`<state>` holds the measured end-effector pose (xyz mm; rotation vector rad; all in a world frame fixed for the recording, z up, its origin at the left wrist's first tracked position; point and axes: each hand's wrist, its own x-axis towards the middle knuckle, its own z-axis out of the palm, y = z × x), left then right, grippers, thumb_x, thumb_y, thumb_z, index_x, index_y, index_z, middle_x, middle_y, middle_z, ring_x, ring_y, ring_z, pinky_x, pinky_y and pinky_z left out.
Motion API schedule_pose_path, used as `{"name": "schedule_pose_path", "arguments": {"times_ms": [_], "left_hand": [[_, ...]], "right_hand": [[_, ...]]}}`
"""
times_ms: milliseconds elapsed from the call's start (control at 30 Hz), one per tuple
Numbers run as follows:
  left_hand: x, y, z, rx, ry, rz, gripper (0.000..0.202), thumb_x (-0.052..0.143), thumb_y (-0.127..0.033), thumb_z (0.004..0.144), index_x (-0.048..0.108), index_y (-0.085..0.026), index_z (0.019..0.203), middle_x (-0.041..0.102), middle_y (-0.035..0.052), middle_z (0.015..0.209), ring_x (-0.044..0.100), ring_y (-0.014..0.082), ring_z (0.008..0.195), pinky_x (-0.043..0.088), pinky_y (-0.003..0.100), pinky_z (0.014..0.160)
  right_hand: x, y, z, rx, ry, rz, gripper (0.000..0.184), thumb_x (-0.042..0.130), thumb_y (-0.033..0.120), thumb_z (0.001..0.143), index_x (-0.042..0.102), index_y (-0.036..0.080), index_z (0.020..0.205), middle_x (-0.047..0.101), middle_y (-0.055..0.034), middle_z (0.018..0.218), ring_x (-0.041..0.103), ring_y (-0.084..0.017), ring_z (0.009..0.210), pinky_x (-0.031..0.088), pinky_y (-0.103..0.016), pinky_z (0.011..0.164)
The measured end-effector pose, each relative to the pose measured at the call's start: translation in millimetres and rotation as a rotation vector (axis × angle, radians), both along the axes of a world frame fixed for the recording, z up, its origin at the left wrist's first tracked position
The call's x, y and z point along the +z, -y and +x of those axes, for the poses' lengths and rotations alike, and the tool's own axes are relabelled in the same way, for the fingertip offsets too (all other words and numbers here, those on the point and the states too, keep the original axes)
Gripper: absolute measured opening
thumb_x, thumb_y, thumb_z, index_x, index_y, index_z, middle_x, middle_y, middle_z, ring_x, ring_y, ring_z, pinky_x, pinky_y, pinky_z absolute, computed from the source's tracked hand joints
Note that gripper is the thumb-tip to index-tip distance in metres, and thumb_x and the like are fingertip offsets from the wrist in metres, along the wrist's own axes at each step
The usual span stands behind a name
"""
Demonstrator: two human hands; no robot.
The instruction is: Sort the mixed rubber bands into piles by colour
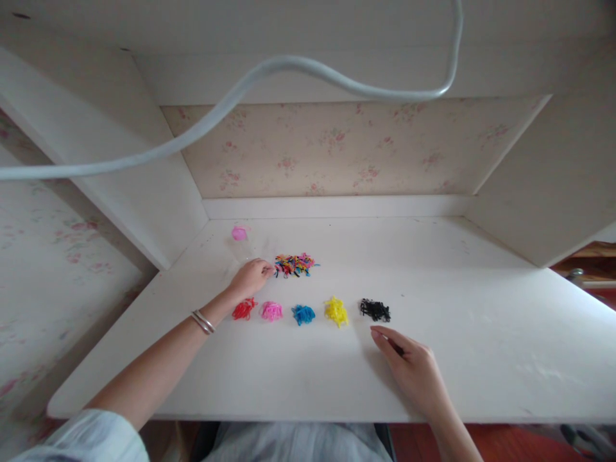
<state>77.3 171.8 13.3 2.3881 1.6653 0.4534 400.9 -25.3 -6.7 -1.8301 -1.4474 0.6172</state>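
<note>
A heap of mixed-colour small rubber bands (295, 264) lies on the white desk. At its left edge is my left hand (254, 277), with the fingertips pinched together; whether a band is between them I cannot make out. Sorted by colour, a row of small piles runs in front: red bands (245, 308), pink bands (272, 311), blue bands (303, 314), yellow bands (335, 311) and black bands (375, 310). Just below the black pile rests my right hand (411, 362), its thumb and forefinger closed together and the other fingers curled; anything inside is hidden.
Behind my left hand stands a clear container with a pink top (239, 233). A white cable (298, 63) crosses the upper view in front of the shelf. Side panels and a flowered back wall (337, 151) enclose the white desk (462, 308).
</note>
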Motion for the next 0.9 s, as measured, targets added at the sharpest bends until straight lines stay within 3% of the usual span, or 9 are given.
{"name": "schedule_pose_path", "arguments": {"times_ms": [267,500,767,900], "left_hand": [[5.1,3.6,0.2,-0.013,0.026,0.003,0.033,0.041,-0.032,0.085,0.067,-0.017,0.072,0.067,0.0068,0.079,0.060,0.0186,0.078,0.042,0.027,0.072],[8.6,5.3,-0.6,-0.013,0.083,-0.064,0.031,0.043,-0.033,0.081,0.070,-0.017,0.078,0.070,0.0048,0.079,0.062,0.0177,0.074,0.042,0.024,0.065],[5.6,5.9,-2.1,0.045,0.139,-0.119,0.035,0.046,-0.037,0.078,0.071,-0.016,0.088,0.071,0.0053,0.088,0.064,0.0186,0.079,0.045,0.023,0.069],[10.3,12.1,-0.3,0.036,0.135,-0.128,0.033,0.046,-0.037,0.077,0.071,-0.016,0.085,0.070,0.0017,0.079,0.063,0.0169,0.073,0.044,0.022,0.064]], "right_hand": [[-1.1,-0.8,-0.2,0.009,-0.021,-0.016,0.035,0.052,0.050,0.081,0.073,0.023,0.091,0.072,-0.0036,0.091,0.065,-0.018,0.079,0.047,-0.021,0.067],[-1.9,-1.5,-0.2,0.008,-0.001,-0.017,0.038,0.050,0.050,0.081,0.073,0.021,0.092,0.073,-0.0043,0.084,0.064,-0.017,0.068,0.047,-0.021,0.061],[-0.2,-0.7,-1.2,0.010,0.011,-0.025,0.039,0.050,0.051,0.082,0.073,0.021,0.092,0.072,-0.0037,0.079,0.062,-0.015,0.064,0.046,-0.020,0.058],[-0.3,-1.1,-2.1,0.012,0.015,-0.019,0.040,0.050,0.051,0.081,0.073,0.021,0.092,0.072,-0.0037,0.080,0.062,-0.015,0.063,0.045,-0.020,0.058]]}}
